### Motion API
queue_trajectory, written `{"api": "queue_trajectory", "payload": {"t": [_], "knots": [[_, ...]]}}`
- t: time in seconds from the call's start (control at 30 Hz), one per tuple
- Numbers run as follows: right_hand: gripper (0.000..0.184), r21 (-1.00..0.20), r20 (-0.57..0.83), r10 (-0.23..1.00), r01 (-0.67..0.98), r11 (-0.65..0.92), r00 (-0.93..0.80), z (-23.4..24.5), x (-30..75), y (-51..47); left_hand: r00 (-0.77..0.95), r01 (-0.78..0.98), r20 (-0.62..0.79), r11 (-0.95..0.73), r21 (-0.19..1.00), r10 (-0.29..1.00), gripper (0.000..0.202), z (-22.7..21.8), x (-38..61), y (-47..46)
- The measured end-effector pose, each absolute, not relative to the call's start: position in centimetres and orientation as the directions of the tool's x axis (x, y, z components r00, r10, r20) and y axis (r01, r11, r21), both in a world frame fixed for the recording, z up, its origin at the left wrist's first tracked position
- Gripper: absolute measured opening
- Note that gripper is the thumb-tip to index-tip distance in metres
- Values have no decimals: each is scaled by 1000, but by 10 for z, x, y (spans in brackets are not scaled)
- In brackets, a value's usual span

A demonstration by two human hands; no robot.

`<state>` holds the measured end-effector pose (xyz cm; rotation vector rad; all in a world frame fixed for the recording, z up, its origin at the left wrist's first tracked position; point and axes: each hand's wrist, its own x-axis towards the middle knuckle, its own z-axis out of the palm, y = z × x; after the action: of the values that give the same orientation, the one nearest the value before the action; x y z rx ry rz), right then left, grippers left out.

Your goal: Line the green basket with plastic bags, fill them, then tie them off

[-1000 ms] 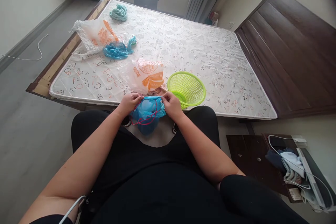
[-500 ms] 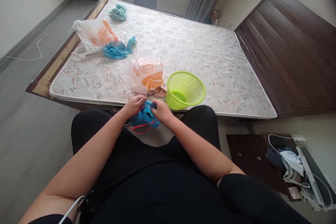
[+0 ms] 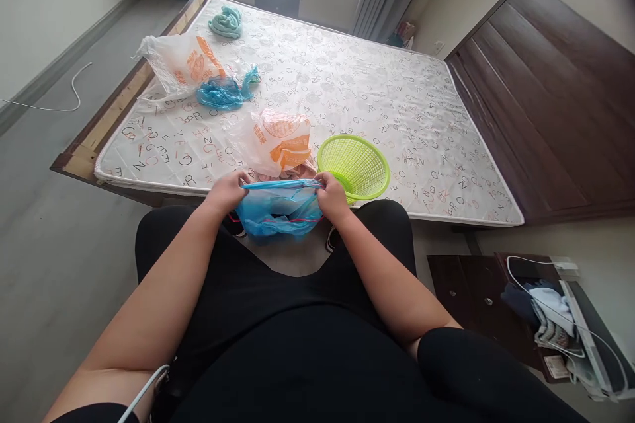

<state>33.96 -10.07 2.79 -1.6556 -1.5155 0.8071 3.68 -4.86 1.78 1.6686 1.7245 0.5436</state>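
Note:
My left hand point(image 3: 225, 192) and my right hand point(image 3: 331, 195) each grip one end of a blue plastic bag point(image 3: 278, 210) with a red drawstring, its top edge pulled taut between them over my knees. Just beyond it on the bed's near edge lie a white and orange plastic bag point(image 3: 278, 139) and a lime green plastic basket point(image 3: 354, 166), which is closest to my right hand.
The bare mattress point(image 3: 347, 86) also carries another white and orange bag point(image 3: 181, 65), a crumpled blue bag point(image 3: 222, 91) and a teal cloth point(image 3: 225, 20). A dark headboard point(image 3: 546, 92) stands at right. A low cabinet point(image 3: 476, 297) with clothes and cables sits at lower right.
My hands have moved apart, and the bunched blue bag has been stretched out wide between them.

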Motion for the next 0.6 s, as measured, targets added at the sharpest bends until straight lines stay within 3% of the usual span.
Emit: {"api": "queue_trajectory", "payload": {"t": [0.13, 0.23, 0.33, 0.4, 0.47, 0.53, 0.6], "knots": [[22, -922, -16, 974, 373, -102, 226, 32, 339, -102, -246, 711, -69, 228, 665, 967, 36, 13, 14, -37], [24, -949, -50, 943, 280, -147, 328, 33, 338, -101, -280, 739, -27, 233, 632, 960, 51, 15, 15, -41], [25, -964, -70, 946, 221, -145, 317, 31, 330, -100, -120, 784, 134, 12, 620, 984, 60, 24, 43, -58], [25, -972, -57, 958, 204, -118, 283, 29, 322, -101, 53, 757, 275, -218, 616, 960, 56, 32, 70, -74], [26, -972, -28, 973, 222, -80, 229, 30, 312, -102, 179, 668, 328, -360, 652, 927, 44, 37, 96, -89], [27, -971, -11, 987, 235, -49, 163, 33, 302, -105, 328, 538, 272, -415, 734, 905, 22, 34, 119, -101], [25, -977, -6, 994, 213, -30, 112, 39, 293, -110, 431, 419, 134, -329, 846, 892, 5, 25, 136, -108]]}}
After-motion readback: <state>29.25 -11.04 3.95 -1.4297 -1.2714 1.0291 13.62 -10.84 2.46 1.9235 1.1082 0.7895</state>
